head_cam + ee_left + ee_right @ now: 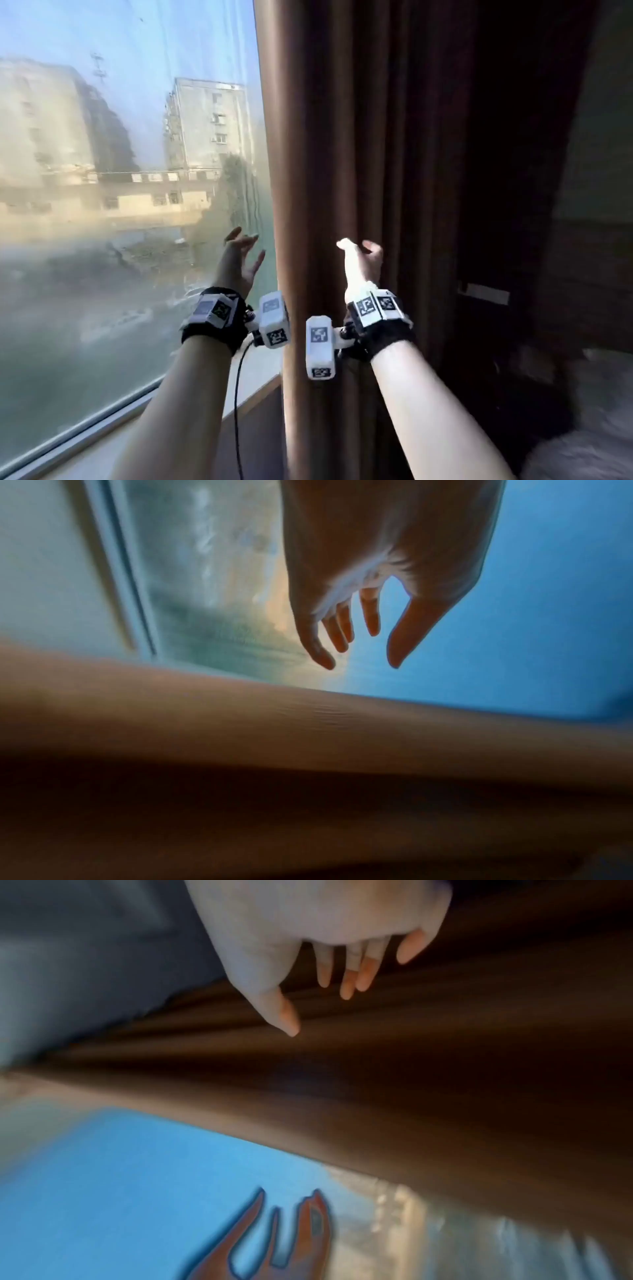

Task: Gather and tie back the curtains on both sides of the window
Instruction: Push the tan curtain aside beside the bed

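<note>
I see both hands raised at the brown curtain (342, 154): left hand (239, 260) fingers spread by the window (120, 154), right hand (363, 262) fingers loose, holding nothing.

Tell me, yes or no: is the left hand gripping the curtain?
No, the left hand is spread open against the window glass, apart from the brown curtain.

- Window (120, 171) fills the frame's left half; curtain (342, 154) hangs centre-right.
- Left hand (241, 263) before the glass; right hand (361, 265) before the curtain.
- Sill (253, 380) lower centre.
</note>
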`<state>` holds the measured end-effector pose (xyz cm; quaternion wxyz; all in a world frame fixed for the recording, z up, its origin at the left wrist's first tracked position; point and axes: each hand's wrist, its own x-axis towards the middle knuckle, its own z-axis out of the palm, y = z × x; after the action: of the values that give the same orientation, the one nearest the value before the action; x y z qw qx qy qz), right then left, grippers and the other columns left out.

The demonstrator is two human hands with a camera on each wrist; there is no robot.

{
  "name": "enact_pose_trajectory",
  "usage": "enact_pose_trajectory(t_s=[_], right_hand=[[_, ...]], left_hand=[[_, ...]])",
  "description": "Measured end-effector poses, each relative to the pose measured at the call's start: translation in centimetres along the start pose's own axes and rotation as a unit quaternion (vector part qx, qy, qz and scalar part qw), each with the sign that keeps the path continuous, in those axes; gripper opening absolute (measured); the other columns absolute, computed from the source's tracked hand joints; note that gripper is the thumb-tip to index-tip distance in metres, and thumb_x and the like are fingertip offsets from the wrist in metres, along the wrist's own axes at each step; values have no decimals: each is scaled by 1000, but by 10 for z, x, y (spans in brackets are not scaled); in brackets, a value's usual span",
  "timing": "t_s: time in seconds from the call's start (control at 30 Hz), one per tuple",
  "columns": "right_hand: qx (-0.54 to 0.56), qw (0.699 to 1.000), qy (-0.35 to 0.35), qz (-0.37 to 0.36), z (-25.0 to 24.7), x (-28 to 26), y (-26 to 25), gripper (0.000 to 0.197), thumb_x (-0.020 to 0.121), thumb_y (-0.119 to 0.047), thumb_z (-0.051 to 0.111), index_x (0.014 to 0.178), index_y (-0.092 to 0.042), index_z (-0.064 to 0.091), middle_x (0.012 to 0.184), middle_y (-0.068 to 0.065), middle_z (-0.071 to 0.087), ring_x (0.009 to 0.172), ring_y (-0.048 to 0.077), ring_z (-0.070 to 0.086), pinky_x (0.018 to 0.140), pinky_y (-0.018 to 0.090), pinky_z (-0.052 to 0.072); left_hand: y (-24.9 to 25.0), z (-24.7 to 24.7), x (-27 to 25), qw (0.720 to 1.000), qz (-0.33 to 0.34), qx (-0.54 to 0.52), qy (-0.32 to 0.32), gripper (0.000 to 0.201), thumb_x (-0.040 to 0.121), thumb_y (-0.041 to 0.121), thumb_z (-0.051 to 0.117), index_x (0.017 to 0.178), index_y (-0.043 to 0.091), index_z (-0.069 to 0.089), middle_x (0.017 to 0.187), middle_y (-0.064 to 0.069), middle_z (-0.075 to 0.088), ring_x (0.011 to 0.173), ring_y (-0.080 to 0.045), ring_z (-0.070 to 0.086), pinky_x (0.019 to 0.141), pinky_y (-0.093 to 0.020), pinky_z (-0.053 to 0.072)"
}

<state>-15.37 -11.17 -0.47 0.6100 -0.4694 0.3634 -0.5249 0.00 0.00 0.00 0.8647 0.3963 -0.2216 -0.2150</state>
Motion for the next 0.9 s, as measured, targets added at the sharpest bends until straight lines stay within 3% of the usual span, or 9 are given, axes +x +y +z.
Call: enact_pose_trajectory(t_s=[0.03,0.1,0.2,0.27,0.43,0.5,0.57,0.7,0.9], right_hand=[[-98,994,3,-51,0,8,1,74,70,-42,76,134,-22,44,128,3,50,124,23,46,104,43,35],[-253,957,-17,-139,9,23,15,109,61,-60,77,148,-33,17,153,4,21,143,24,18,113,53,18],[-328,918,-59,-216,30,48,34,133,53,-69,75,148,-39,-12,159,5,-12,146,25,-7,111,59,8],[-359,897,-24,-256,45,78,46,136,52,-67,76,147,-40,-17,158,5,-19,146,26,-12,109,63,9],[-373,886,100,-257,61,166,50,136,52,-58,80,149,-36,-14,158,11,-16,146,33,-5,108,65,17],[-366,892,120,-236,54,201,49,139,50,-58,82,148,-38,-16,158,10,-18,146,32,-7,108,64,14],[-341,906,137,-211,52,234,48,141,51,-58,83,147,-40,-18,158,10,-21,146,33,-7,110,66,14],[-318,920,160,-162,37,296,46,140,54,-57,84,147,-38,-18,157,13,-21,147,34,6,112,63,16],[-302,926,162,-156,2,386,31,133,61,-52,84,151,-32,-12,156,17,-24,146,37,9,116,44,20]], left_hand=[[-13,5,13,995,23,95,-8,51,89,1,58,136,14,43,141,-7,41,131,-22,41,106,-38,39],[-34,4,45,960,54,274,-11,85,79,11,76,147,24,28,152,-6,30,138,-23,32,112,-44,31],[-64,2,99,916,64,393,-42,124,58,44,90,150,39,7,156,-4,23,140,-21,29,115,-45,26],[-81,9,138,898,85,428,-47,137,42,61,90,147,45,3,157,-1,22,141,-18,27,116,-46,24],[-121,34,228,886,143,433,-85,136,32,67,89,143,32,20,144,2,40,133,-18,41,112,-42,34],[-134,51,249,897,146,405,-100,133,39,55,92,145,22,18,144,1,37,133,-17,38,114,-37,31],[-150,71,275,914,127,364,-129,111,52,37,93,139,15,28,131,3,46,121,-16,47,107,-30,36],[-194,112,311,930,98,297,-193,86,60,31,90,130,19,42,119,7,57,108,-11,57,97,-25,44],[-261,189,371,934,99,262,-222,88,53,48,90,120,22,39,119,4,56,110,-14,56,97,-28,44]])
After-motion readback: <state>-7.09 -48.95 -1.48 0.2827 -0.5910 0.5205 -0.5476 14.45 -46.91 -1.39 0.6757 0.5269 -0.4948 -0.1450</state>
